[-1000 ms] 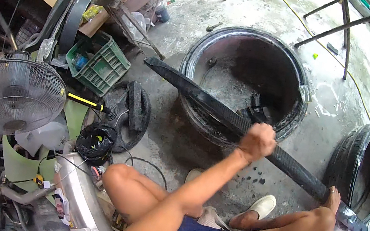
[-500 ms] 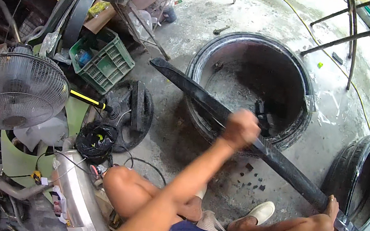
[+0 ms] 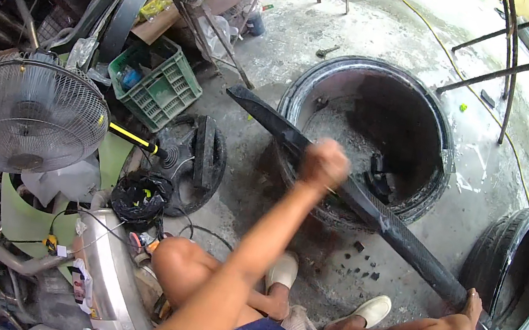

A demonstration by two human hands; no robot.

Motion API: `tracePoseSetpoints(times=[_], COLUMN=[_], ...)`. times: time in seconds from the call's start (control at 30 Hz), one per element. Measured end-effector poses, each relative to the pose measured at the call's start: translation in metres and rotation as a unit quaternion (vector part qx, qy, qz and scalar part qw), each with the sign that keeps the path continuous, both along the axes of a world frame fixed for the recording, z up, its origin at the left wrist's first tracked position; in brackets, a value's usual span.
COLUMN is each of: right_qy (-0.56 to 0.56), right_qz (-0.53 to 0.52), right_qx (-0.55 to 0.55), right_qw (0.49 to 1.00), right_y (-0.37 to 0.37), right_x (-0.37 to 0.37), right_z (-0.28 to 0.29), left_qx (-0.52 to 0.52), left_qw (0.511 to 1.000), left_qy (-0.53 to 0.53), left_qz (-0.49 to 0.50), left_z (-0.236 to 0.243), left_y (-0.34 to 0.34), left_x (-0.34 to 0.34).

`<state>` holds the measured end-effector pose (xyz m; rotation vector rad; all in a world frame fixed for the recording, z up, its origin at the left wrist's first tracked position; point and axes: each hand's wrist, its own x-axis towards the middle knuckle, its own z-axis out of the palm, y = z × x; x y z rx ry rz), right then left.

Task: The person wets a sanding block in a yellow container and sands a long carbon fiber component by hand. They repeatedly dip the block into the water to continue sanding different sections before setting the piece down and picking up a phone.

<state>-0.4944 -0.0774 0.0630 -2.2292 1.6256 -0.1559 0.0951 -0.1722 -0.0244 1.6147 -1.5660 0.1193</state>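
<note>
A long black trim strip with a woven carbon-like pattern lies slantwise before me, from upper left to lower right. Its far part crosses the rim of a large upright-opening tyre. My left hand is closed in a fist over the strip's upper half. A thin bit of something shows beneath the fist, too blurred to name. Near the strip's lower right end, beside my knee, my right hand grips its edge. Part of that hand's fingers is hidden behind the strip.
A second tyre stands at the right. Dark scraps litter the floor near my feet. At the left are a caged fan, a green crate, a black bag and silver curved bodywork. Metal stand legs rise at the far right.
My left fist has moved left and up along the strip, toward its far end. My right hand keeps its hold at the lower end. The whole view has shifted slightly.
</note>
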Motion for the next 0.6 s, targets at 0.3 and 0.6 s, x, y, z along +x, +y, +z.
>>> tracePoseSetpoints(times=[0.3,0.6], right_qy=[0.004,0.124], right_qz=[0.034,0.032], right_qx=[-0.048,-0.035], right_qw=[0.998,0.991], right_y=[0.002,-0.038], right_x=[-0.015,-0.056], right_z=[-0.019,-0.082], left_qx=[-0.045,0.026], left_qw=[0.997,0.988], left_qy=[-0.064,-0.002], left_qz=[-0.001,0.154], left_z=[-0.013,-0.007], left_y=[-0.001,-0.001], left_x=[-0.065,0.028])
